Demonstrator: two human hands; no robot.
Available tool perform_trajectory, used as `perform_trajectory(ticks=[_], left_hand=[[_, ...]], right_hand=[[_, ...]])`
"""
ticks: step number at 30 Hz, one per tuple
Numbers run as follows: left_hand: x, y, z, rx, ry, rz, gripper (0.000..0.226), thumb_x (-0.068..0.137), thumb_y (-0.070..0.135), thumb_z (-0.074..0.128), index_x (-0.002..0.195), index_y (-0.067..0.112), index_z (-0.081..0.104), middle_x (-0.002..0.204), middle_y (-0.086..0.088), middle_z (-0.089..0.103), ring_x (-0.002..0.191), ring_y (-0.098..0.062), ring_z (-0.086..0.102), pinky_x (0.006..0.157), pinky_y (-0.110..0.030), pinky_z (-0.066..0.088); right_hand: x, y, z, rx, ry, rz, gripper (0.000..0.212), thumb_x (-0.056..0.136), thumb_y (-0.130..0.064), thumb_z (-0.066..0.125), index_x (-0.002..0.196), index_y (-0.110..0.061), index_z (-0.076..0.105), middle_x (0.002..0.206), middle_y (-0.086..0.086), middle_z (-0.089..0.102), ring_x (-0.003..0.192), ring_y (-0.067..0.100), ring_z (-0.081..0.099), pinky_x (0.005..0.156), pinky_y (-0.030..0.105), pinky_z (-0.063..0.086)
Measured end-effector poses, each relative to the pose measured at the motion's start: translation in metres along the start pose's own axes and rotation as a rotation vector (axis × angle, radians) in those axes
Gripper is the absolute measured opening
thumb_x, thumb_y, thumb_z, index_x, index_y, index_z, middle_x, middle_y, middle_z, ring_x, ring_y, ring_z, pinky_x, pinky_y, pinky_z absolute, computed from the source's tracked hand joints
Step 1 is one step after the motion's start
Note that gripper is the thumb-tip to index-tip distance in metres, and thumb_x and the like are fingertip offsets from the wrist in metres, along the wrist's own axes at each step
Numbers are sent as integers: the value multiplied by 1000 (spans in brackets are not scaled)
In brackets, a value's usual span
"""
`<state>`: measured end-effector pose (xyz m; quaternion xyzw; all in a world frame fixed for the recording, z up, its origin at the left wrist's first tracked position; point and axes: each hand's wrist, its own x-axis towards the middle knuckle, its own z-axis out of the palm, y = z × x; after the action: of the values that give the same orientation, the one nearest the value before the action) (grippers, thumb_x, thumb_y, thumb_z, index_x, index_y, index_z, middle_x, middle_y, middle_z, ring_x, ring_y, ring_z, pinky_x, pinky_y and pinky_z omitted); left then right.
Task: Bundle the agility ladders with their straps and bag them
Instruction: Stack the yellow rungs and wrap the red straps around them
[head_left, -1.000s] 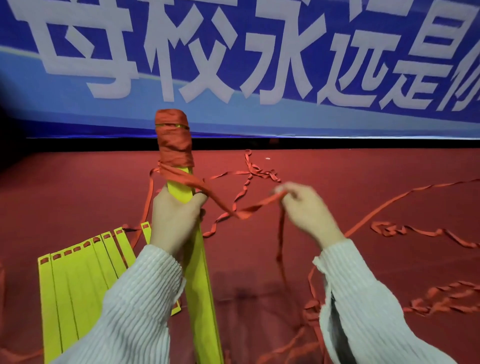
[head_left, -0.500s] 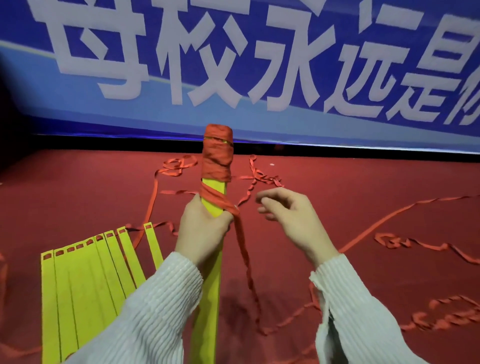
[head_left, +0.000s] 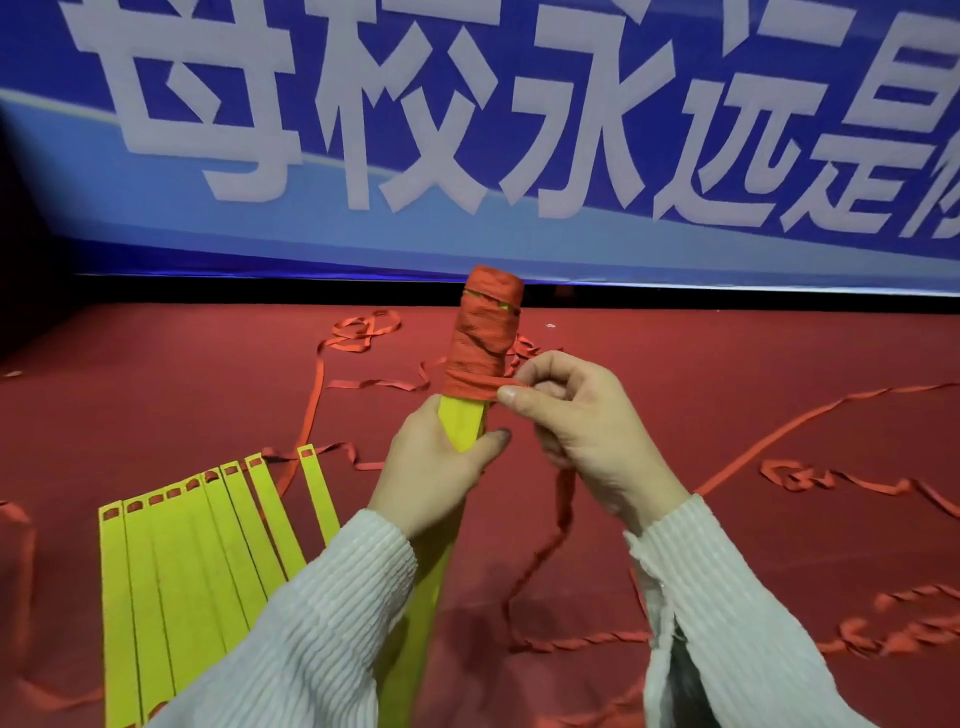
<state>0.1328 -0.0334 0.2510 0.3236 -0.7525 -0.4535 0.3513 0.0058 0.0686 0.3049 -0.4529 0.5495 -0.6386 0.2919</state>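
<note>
My left hand (head_left: 436, 467) grips a stacked bundle of yellow ladder rungs (head_left: 460, 426), held upright in the middle of the view. Its upper end is wound thickly with red strap (head_left: 485, 338). My right hand (head_left: 582, 431) pinches the strap right beside the lower edge of the winding, and the strap's free run (head_left: 550, 551) hangs down from that hand to the floor. A second set of yellow rungs (head_left: 197, 561) lies fanned out flat on the red floor at lower left.
Loose red straps (head_left: 810, 478) trail across the red carpet (head_left: 156, 395) on the right, at the back and at the left edge. A big blue banner (head_left: 467, 130) with white characters stands along the far edge of the floor.
My right hand let the strap slacken, then came in against the bundle and pinches the strap at the winding. The bundle shifted right in view and the winding reaches lower.
</note>
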Motion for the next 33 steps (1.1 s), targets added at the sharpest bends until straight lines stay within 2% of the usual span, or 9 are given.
perform_trajectory(ticks=[5,9,11,12,15,20,24,29,33], left_hand=[[-3,13,-3,-349,-105,3,23,89,14,81,90,17,58,66,8,58,60,-15,57,58,-29,50],[-12,24,0,-621,-338,-6,39,78,28,83,96,8,55,67,-3,49,52,-19,50,49,-27,46],[-15,25,1,-744,-557,1,44,73,30,78,95,4,50,63,-2,43,49,-17,44,46,-25,42],[-16,25,0,-802,-655,-1,45,72,29,78,97,5,48,64,-2,39,49,-15,41,47,-24,42],[-15,20,-1,-910,-797,-87,60,70,37,91,99,11,46,69,-3,37,50,-14,43,50,-24,44],[-15,15,0,-888,-773,-121,64,68,45,92,98,15,44,67,-3,40,44,-12,43,48,-23,40],[-18,22,-2,-864,-737,-107,61,65,42,93,93,13,48,68,-5,47,51,-16,52,54,-27,47],[-23,22,13,-595,-312,-15,52,74,44,80,112,9,71,103,-14,77,94,-28,73,89,-45,58],[-30,21,35,-566,-101,-31,29,84,20,76,98,-4,68,77,-13,69,69,-22,66,69,-41,57]], right_hand=[[-2,-7,-21,-12,21,-1,20,79,-16,79,72,-17,60,52,-4,31,46,11,21,43,22,19],[0,3,-21,55,56,-8,30,76,-22,83,71,-21,54,56,-4,38,45,8,22,43,23,17],[-3,5,-15,192,-104,29,14,80,-20,77,92,-24,71,73,6,52,43,4,27,40,20,19],[-5,4,-15,226,-157,53,22,83,-18,74,103,-28,75,80,7,57,43,2,29,39,18,19],[-9,-7,-18,132,-149,46,22,81,-15,80,102,-23,75,74,-7,63,43,0,32,39,16,19],[-9,-4,-19,106,-198,114,30,87,-22,76,117,-21,72,82,-2,60,44,1,27,38,15,19],[-12,-5,-14,242,-271,101,29,92,-18,65,121,-14,69,68,-2,52,36,-2,27,35,16,16],[-16,-16,-9,180,-79,30,26,96,-10,63,119,0,63,56,-12,54,33,-2,35,34,12,24],[-10,-15,-7,-49,42,-77,7,92,-1,70,99,-5,70,55,-13,62,47,-3,52,50,8,40]])
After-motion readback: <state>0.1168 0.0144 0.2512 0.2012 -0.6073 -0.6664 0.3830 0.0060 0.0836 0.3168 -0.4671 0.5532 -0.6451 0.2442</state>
